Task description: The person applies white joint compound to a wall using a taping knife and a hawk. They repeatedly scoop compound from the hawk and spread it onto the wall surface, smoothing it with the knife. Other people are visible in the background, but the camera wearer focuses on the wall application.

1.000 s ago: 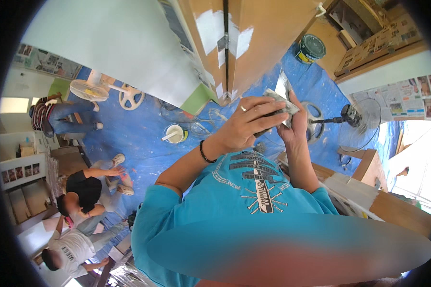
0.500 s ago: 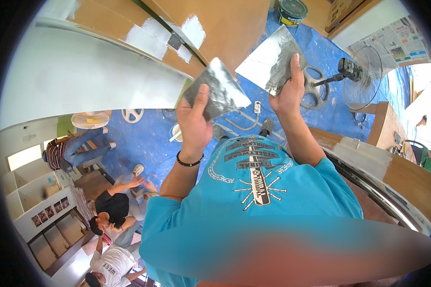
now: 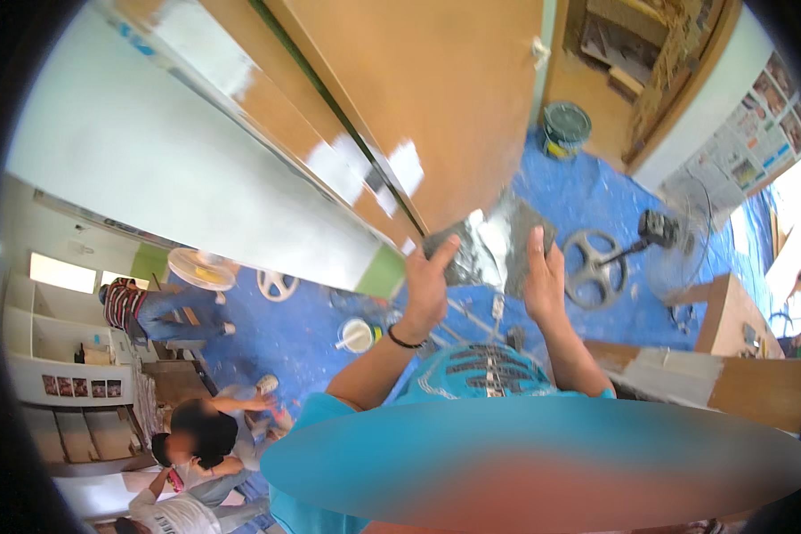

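Observation:
My left hand (image 3: pixel 425 289) grips a thin square metal putty spreader (image 3: pixel 458 260), thumb on its upper face. A second spreader (image 3: pixel 529 227) is in my right hand (image 3: pixel 546 280), with the thumb pressed along its side. Both blades look grey and smeared, with bright patches that could be filler or glare. Their inner edges meet or overlap in front of me; which one lies on top I cannot tell. Beyond them stands a brown door panel (image 3: pixel 445 89) with white filler patches (image 3: pixel 407 169) by a hinge.
A lidded bucket (image 3: pixel 566 129) stands far right, near a pedestal fan (image 3: pixel 659 230). Blue sheeting (image 3: pixel 311 334) covers the floor. An open white tub (image 3: pixel 358 335) sits to the left. Several people are at left, one in a black shirt (image 3: pixel 206 429). A wooden board (image 3: pixel 765 383) lies right.
Both hands have come down and closer together, bringing the two spreaders from apart to meeting. The view has shifted, showing more of the door and the doorway.

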A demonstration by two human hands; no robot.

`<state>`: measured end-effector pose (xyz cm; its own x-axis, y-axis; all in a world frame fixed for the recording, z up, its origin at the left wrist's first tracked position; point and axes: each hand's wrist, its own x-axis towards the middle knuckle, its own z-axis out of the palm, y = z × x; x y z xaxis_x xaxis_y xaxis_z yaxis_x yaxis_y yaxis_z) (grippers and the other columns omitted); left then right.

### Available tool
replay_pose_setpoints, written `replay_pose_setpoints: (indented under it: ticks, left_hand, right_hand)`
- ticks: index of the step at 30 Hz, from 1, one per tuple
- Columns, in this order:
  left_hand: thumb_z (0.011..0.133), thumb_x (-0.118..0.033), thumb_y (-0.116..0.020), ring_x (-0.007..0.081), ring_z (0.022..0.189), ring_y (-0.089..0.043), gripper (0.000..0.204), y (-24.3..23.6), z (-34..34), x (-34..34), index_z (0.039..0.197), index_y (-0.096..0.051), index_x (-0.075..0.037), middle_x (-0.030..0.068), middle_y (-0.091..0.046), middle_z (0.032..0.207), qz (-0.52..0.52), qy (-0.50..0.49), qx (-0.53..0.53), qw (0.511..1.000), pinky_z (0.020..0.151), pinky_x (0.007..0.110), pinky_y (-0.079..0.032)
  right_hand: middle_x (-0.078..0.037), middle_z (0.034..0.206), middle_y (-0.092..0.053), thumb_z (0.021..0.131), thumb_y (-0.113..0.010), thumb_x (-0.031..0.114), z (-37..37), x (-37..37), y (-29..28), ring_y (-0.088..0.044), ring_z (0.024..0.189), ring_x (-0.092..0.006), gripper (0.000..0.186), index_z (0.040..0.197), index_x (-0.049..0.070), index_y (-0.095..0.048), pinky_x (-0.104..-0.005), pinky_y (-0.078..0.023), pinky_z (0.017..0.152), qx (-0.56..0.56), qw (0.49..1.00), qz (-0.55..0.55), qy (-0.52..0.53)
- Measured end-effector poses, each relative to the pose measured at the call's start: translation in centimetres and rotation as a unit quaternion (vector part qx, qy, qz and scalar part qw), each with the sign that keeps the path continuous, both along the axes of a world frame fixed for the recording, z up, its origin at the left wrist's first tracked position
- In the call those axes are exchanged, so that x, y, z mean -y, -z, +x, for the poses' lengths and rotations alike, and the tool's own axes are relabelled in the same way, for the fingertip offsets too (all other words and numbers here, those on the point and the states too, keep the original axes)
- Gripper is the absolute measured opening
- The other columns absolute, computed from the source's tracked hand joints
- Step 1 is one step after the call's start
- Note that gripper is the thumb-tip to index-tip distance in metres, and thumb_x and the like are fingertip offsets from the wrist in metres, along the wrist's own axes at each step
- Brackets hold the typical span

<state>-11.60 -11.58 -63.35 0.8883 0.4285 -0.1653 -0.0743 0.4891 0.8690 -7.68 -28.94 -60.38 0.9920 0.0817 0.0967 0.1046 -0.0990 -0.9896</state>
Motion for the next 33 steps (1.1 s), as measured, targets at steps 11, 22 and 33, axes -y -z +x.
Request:
replay_pose_setpoints:
  ticks: [11, 22, 33]
  left_hand:
    - [0.097, -0.008, -0.064, 0.0296, 0.111, -0.068, 0.027, -6.7, -1.0, -0.4, 0.122, -0.064, 0.004, 0.0200, -0.066, 0.125, 0.453, 0.040, 0.416, 0.787, 0.097, 0.041, -0.054]
    - [0.088, -0.018, -0.072, 0.0399, 0.138, -0.050, 0.044, -5.5, -2.8, 1.0, 0.131, -0.066, -0.007, 0.0167, -0.056, 0.147, 0.643, 0.194, 0.338, 0.659, 0.115, 0.051, -0.041]
    - [0.081, 0.001, -0.063, 0.0359, 0.135, -0.052, 0.056, -3.4, -3.5, -0.9, 0.135, -0.065, -0.014, 0.0117, -0.058, 0.142, 0.803, 0.094, 0.107, 0.578, 0.112, 0.052, -0.042]
  right_hand:
    - [-0.014, 0.119, -0.068, 0.107, -0.052, 0.040, 0.2, 0.7, 1.4, -0.070, 0.104, -0.0253, 0.048, 0.132, -0.001, -0.056, -0.0408, -0.057, 0.092, -0.283, 0.846, 0.446, -0.071]
    - [-0.016, 0.116, -0.070, 0.107, -0.051, 0.031, 1.8, 1.6, 2.1, -0.072, 0.101, -0.0270, 0.040, 0.127, -0.003, -0.059, -0.0395, -0.059, 0.089, -0.306, 0.796, 0.508, -0.123]
    - [-0.013, 0.119, -0.070, 0.106, -0.054, 0.031, 5.0, 3.8, 2.1, -0.071, 0.104, -0.0228, 0.039, 0.130, -0.001, -0.058, -0.0377, -0.058, 0.091, -0.351, 0.792, 0.483, -0.131]
